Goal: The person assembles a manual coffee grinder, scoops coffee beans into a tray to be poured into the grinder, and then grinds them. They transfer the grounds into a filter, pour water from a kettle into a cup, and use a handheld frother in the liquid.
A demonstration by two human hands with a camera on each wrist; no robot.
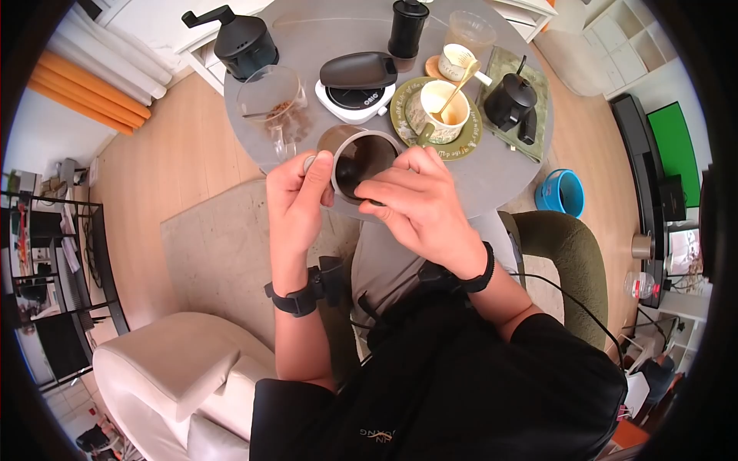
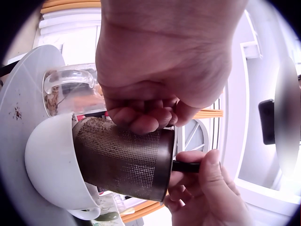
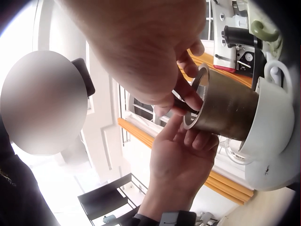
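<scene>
You're holding a mesh filter into a white cup, left of the left-wrist frame
Your left hand is gripping it, seemingly for steadiness; your right hand is pinching a black handle

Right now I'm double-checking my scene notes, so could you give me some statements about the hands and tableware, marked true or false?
1. The left hand grips the metal mesh filter. True.
2. The right hand holds nothing. False: it pinches a thin dark handle.
3. The filter's lower end is at the mouth of the white cup. True.
4. The black kettle is on the green plate. False: it stands on a green cloth.
5. The blue bucket stands on the table. False: it is on the floor.
</scene>
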